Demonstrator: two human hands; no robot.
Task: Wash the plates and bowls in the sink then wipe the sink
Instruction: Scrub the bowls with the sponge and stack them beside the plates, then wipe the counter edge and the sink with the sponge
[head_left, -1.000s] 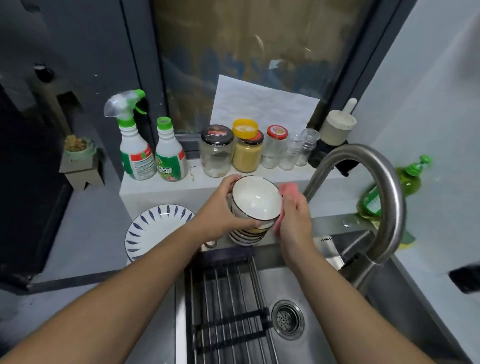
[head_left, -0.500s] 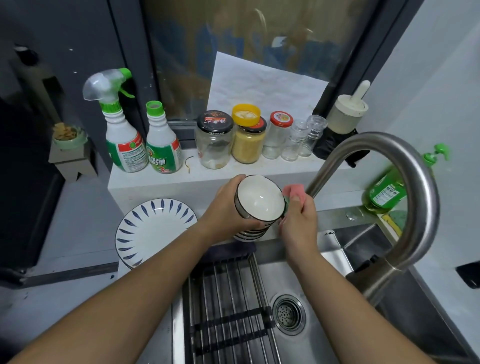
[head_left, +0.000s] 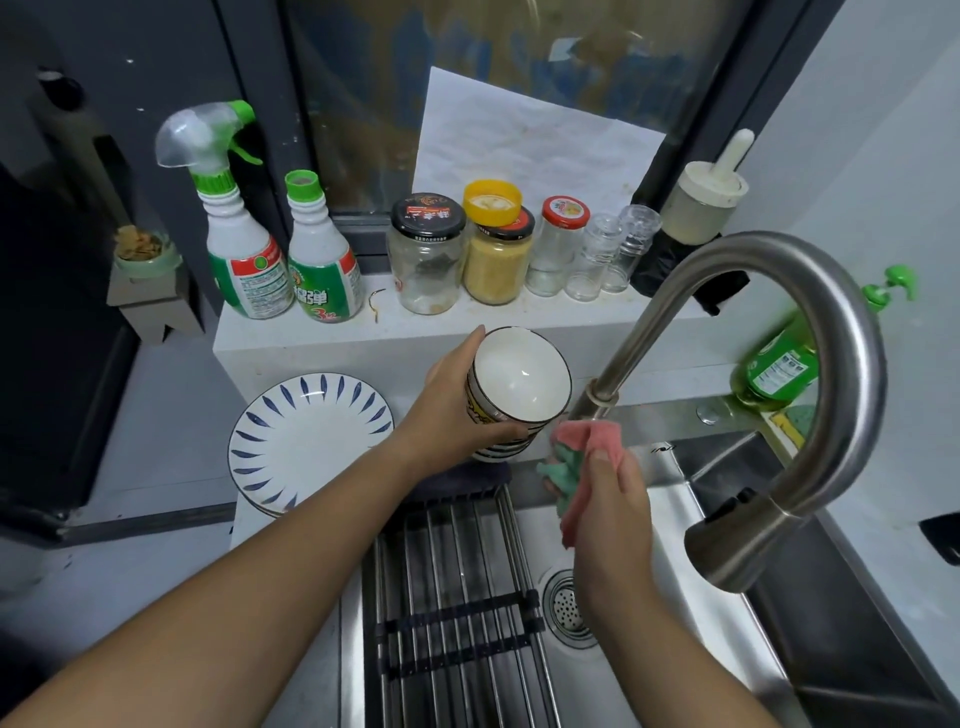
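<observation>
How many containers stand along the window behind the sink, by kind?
Bottles: 2
Lidded jars: 3
Clear shakers: 2
Cream canister: 1
Total: 8

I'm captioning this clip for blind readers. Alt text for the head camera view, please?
A left hand holds a tilted stack of bowls at a steel sink; the right hand grips a pink-and-green cloth beside it. A blue-patterned plate lies on the counter at left.
</observation>
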